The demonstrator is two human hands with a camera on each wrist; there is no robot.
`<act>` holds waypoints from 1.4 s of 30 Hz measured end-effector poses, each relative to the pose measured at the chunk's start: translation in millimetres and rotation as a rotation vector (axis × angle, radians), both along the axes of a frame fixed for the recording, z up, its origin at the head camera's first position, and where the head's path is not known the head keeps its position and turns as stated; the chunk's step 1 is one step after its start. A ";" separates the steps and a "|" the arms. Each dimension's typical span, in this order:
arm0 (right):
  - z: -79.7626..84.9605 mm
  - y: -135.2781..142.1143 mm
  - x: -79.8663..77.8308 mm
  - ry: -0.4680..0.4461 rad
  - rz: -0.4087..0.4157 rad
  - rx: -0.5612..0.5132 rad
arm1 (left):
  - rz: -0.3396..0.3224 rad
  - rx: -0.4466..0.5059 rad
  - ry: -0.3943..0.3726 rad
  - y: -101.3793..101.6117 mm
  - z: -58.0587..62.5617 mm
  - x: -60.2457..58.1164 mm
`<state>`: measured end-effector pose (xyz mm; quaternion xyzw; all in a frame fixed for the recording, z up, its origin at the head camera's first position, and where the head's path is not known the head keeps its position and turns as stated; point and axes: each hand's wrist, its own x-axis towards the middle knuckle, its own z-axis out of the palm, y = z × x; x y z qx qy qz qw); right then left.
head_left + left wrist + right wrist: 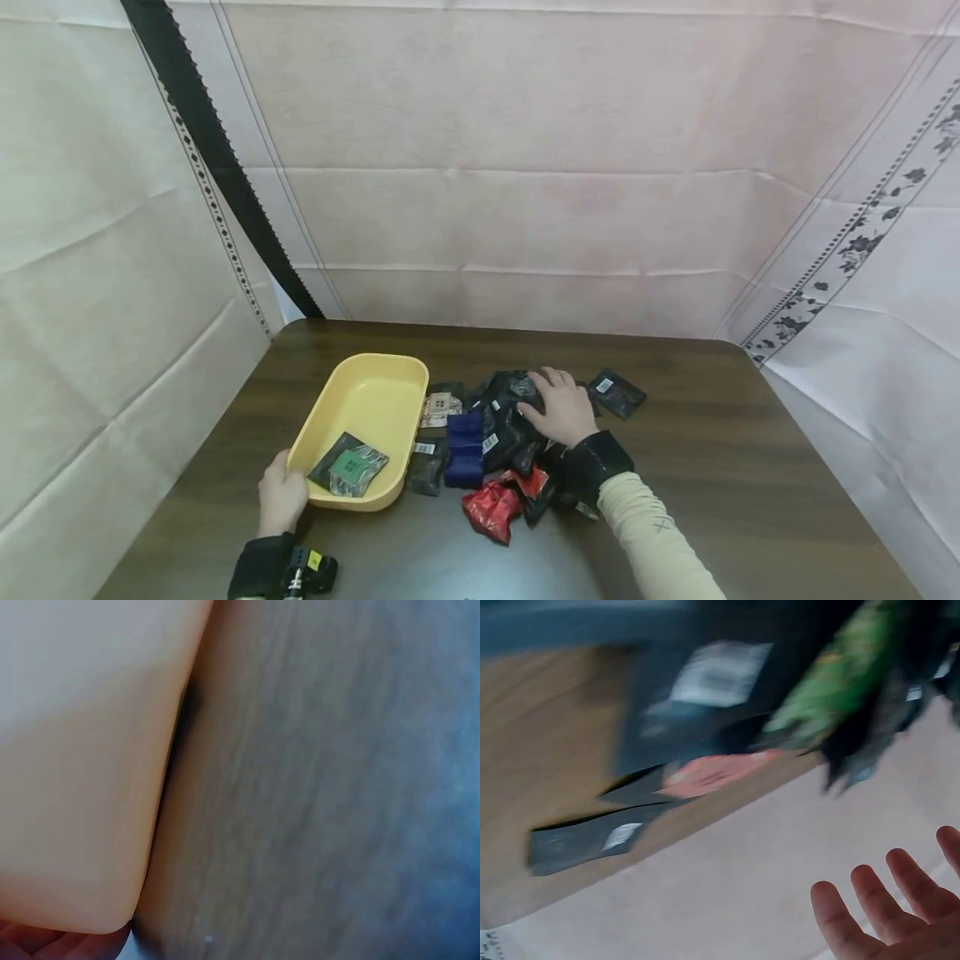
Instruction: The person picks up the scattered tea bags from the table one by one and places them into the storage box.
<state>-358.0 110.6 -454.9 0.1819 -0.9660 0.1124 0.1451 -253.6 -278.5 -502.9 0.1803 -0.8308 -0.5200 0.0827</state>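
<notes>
The yellow plastic tray (367, 379) stands tilted in the head view, a black-and-green packet (349, 464) lying in its near end. My left hand (282, 493) grips the tray's near left corner; in the left wrist view its fingers (60, 946) show at the tray wall (67, 825). Over the pile of black packets (510, 433) reaches my right hand (562, 407), fingers spread. The right wrist view has those fingers (870, 904) extended and apart from the packets, with nothing between them. Close by in that view are a black packet with a white label (720, 675) and a green packet (840, 675).
Between tray and pile lie a dark blue strip (465, 450), a black packet (426, 468) and a pink-labelled packet (441, 408). A red packet (492, 510) is at the pile's near side, another black packet (617, 393) at its right. White cloth (510, 208) hangs behind the brown table (750, 467).
</notes>
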 end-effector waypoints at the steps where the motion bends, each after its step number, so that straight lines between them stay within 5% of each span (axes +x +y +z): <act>1: -2.5 4.8 -2.5 0.003 -0.005 -0.008 | 0.007 -0.011 0.000 -0.6 -0.1 0.7; 14: -46.4 76.3 -38.3 -0.125 -0.181 0.006 | 0.032 -0.032 -0.040 -4.8 3.9 3.6; 32: -62.6 122.1 -65.3 -0.405 -0.282 0.050 | 0.028 -0.047 -0.069 6.3 3.9 -0.3; 42: -62.7 116.3 -77.5 -0.286 -0.302 0.074 | 0.048 -0.041 -0.058 5.3 5.6 -2.0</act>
